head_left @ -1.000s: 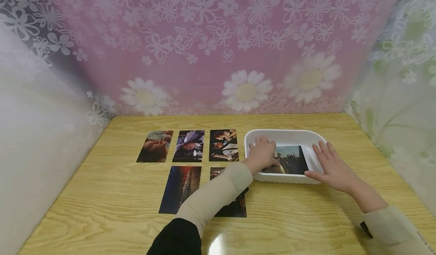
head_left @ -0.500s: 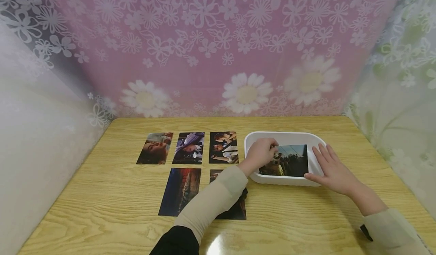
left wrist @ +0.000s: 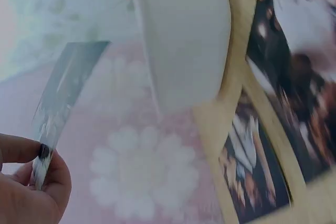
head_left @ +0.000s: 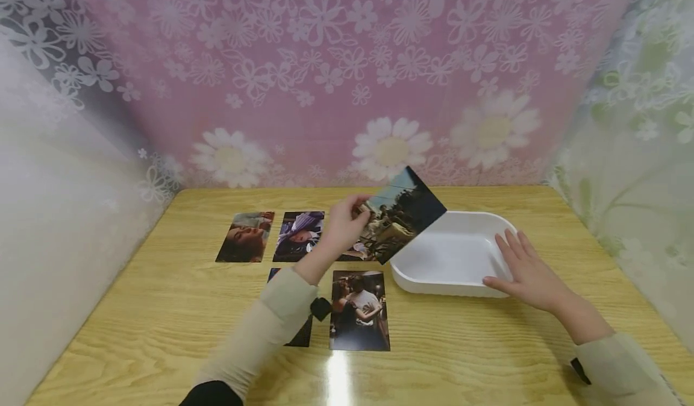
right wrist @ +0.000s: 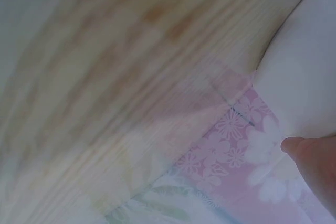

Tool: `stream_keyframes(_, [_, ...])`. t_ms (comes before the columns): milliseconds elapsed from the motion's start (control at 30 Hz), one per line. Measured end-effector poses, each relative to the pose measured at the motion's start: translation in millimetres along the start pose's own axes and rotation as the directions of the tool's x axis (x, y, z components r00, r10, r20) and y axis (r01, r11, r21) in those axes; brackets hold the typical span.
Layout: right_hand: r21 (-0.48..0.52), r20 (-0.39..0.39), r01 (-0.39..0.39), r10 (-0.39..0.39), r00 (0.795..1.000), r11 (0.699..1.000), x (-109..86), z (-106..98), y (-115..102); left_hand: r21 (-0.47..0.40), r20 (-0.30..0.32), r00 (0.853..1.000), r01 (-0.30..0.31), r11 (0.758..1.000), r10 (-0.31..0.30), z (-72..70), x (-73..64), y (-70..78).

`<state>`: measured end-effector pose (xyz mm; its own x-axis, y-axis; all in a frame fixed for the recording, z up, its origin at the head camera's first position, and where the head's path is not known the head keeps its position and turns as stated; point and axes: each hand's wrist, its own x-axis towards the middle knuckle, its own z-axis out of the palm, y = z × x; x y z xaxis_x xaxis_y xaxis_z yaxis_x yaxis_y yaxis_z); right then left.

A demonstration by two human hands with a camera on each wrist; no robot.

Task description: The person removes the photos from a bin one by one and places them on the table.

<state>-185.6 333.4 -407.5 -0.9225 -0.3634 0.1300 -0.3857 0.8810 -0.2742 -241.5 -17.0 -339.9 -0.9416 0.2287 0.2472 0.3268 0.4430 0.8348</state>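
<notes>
My left hand [head_left: 343, 226] pinches a photo print [head_left: 408, 214] by its left edge, raised and tilted over the left end of a white plastic tray [head_left: 452, 285]. Its picture shows a dim outdoor scene under a pale sky. Seen from the left wrist, the print [left wrist: 71, 80] stands almost edge-on between thumb and fingers. My right hand [head_left: 534, 276] rests on the tray's right rim with fingers extended. Inside the tray only the white floor shows. In the right wrist view one fingertip [right wrist: 296, 146] lies against the tray wall [right wrist: 304, 87].
Left of the tray, photos lie in two rows on the wood-grain table [head_left: 162, 309]. The back row holds a face photo [head_left: 246, 237], a purple-toned photo [head_left: 295, 240] and one partly covered. In front are a couple photo [head_left: 360, 312] and one mostly under my left sleeve. A floral curtain [head_left: 303, 93] hangs behind.
My left hand has lifted the photo print out of the tray and carried it up and left, turning it. The front couple photo is now uncovered. My right hand stays at the rim.
</notes>
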Motion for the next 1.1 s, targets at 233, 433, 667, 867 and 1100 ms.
stream_keyframes(233, [-0.006,-0.018,0.031,-0.031,0.999,0.999,1.9,0,-1,-0.18,-0.048,0.984,0.163,0.97,-0.174,-79.9,-53.4,-29.4])
stream_keyframes(433, [-0.004,-0.015,0.029,-0.029,0.999,1.0,1.0,1,0,-0.145,-0.102,0.947,0.29,0.946,-0.306,-129.2,-103.3,-70.6])
stream_keyframes(667, [-0.008,-0.01,0.03,-0.03,1.0,1.0,1.2,2,1,-0.063,-0.162,0.908,0.381,0.922,-0.386,-165.1,-145.4,-105.7])
stream_keyframes(867, [-0.007,-0.019,0.041,-0.041,0.999,0.999,2.0,3,1,0.031,-0.086,0.873,0.484,0.875,-0.48,-177.6,-161.3,-121.3])
stream_keyframes(1100, [-0.003,-0.005,0.023,-0.023,1.0,1.0,0.2,0,-2,0.195,-0.036,0.856,0.512,0.837,-0.515,-180.6,-166.2,-134.5])
